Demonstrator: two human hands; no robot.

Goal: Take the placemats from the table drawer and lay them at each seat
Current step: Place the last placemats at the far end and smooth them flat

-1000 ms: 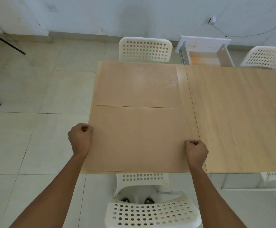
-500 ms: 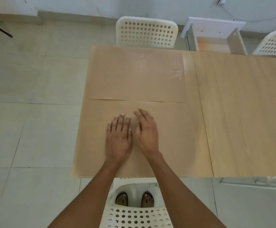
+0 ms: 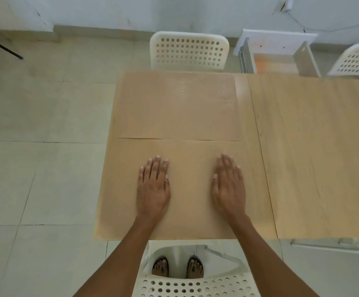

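- smoothing is the step we judge to be in hand, so we work from the left: the tiled floor lies beyond the table's left edge, and the near placemat seems to hang slightly past that edge, so we should keep an eye on that corner.
- our left hand lies flat on the near placemat, fingers straight and together, gripping nothing.
- our right hand lies flat on the same mat, a little apart from the left, fingers straight and loosely spread, also holding nothing.
- to do this well, we would press with the whole palm and sweep each hand outward toward its own side, so no ripple is trapped in the middle; light, even pressure should stop the thin sheet from sliding.
- the far placemat lies just beyond, its near edge meeting ours along a thin seam, in front of the far chair.
- we should keep our mat square to that seam and to the near table edge above the near chair.
- right of both mats the bare table runs on, unlaid as far as we can see.
- at far right the open drawer stands out beside another chair; we cannot tell what it holds.
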